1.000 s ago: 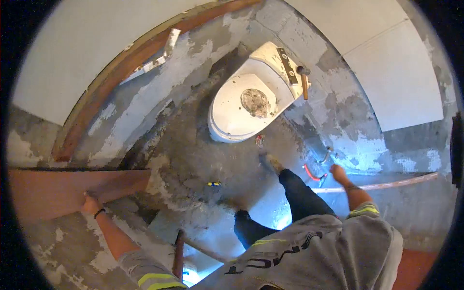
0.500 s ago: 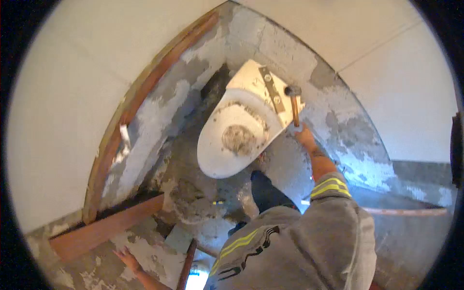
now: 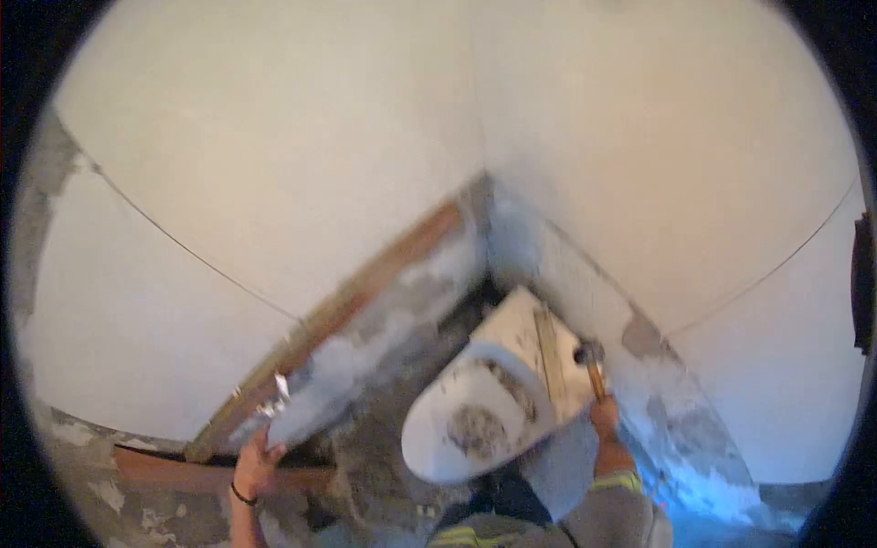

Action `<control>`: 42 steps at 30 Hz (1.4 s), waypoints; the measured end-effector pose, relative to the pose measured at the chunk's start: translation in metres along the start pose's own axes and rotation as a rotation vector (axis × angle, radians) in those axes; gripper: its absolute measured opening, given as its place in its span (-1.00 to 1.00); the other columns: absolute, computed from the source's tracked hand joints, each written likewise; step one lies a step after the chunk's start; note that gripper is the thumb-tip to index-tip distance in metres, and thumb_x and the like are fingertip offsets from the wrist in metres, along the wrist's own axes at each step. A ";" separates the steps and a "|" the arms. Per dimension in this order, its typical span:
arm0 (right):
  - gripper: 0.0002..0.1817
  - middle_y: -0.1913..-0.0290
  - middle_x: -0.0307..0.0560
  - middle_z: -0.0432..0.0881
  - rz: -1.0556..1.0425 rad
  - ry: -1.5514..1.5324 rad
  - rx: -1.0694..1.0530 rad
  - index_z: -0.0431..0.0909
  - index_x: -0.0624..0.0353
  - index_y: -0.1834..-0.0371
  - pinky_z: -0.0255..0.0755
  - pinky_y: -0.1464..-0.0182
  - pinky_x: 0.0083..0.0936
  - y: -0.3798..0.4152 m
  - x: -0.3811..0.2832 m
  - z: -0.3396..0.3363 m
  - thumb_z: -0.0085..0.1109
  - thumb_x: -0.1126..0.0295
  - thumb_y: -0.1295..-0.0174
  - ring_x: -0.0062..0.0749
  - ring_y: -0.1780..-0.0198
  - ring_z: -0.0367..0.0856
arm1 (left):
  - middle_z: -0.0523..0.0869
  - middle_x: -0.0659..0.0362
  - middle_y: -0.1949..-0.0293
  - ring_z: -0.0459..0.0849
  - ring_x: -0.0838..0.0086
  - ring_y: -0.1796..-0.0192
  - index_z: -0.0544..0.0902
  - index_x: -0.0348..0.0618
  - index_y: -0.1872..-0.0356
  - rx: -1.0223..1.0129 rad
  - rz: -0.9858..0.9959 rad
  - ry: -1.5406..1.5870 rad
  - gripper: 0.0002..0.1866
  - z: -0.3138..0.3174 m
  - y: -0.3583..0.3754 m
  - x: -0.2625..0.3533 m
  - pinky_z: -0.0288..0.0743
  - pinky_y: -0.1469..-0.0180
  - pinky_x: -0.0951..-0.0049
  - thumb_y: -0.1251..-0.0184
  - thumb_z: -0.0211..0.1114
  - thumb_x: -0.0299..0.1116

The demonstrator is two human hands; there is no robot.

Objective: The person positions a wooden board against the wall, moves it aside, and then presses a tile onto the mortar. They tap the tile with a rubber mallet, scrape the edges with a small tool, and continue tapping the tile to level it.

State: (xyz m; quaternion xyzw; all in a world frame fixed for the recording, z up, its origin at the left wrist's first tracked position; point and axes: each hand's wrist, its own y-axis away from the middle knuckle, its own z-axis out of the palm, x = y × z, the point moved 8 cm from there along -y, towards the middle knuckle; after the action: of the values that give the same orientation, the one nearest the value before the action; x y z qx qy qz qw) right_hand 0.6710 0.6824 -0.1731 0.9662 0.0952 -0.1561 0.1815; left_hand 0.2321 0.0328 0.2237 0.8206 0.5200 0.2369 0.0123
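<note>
My right hand (image 3: 605, 416) is closed around the wooden handle of a hammer (image 3: 596, 373). Its dark head rests by the right side of a white toilet's (image 3: 425, 434) tank top. Across that top lies a flat narrow bar (image 3: 549, 352). Grey debris covers part of the toilet's lid. My left hand (image 3: 256, 466), with a dark band at the wrist, is raised near the lower end of a wooden strip (image 3: 365, 290) on the left wall. Thumb and fingers look apart, slightly blurred, with nothing visible in them. A shiny whitish piece (image 3: 280, 391) is just above the fingertips.
Two pale walls (image 3: 274, 183) meet in a corner behind the toilet, their lower parts rough and patchy. A reddish-brown beam (image 3: 174, 468) lies at the lower left. The floor (image 3: 375, 466) beside the toilet is rough and stained. Bluish light falls at the lower right.
My view has tilted up, so the toilet sits lower in it. My left hand has risen from the lower left to beside the wooden strip. My right hand still holds the hammer by the tank.
</note>
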 end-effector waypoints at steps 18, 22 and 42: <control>-0.50 0.41 -0.35 0.43 -1.417 -1.450 -0.192 0.53 0.23 -0.14 0.21 0.48 -0.73 0.183 -0.603 -0.573 -0.03 -0.05 -0.60 -0.72 0.48 0.34 | -0.11 -0.15 -0.67 -0.24 -0.41 -0.63 0.02 0.34 -0.66 1.330 0.105 -0.508 0.24 -0.505 -0.128 0.533 0.02 -0.34 -0.74 0.03 0.60 0.25; -0.39 0.39 -0.26 0.49 -1.880 -1.412 0.422 0.57 0.29 0.12 0.39 0.45 -0.62 0.201 -0.757 -0.710 -0.01 -0.17 -0.55 -0.65 0.42 0.45 | -0.25 -0.13 -0.69 -0.36 -0.47 -0.62 -0.05 0.37 -0.68 1.321 -0.044 -0.538 0.45 -0.504 -0.150 0.527 -0.02 -0.30 -0.81 0.31 0.66 0.37; -0.25 0.22 0.31 0.73 -1.604 -1.412 0.025 0.64 0.39 0.24 0.62 0.13 -0.03 0.288 -0.949 -0.824 -0.13 -0.23 -0.52 0.18 0.20 0.74 | -0.25 -0.09 -0.69 -0.31 -0.52 -0.60 -0.05 0.47 -0.67 1.318 -0.072 -0.536 0.49 -0.506 -0.149 0.537 0.05 -0.26 -0.82 0.40 0.74 0.27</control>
State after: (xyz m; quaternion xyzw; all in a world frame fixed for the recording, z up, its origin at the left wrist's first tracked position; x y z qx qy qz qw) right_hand 0.0751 0.6118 0.9674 0.3141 0.5748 -0.7551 0.0297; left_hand 0.0888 0.4478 0.8345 0.6696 0.5611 -0.3373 -0.3509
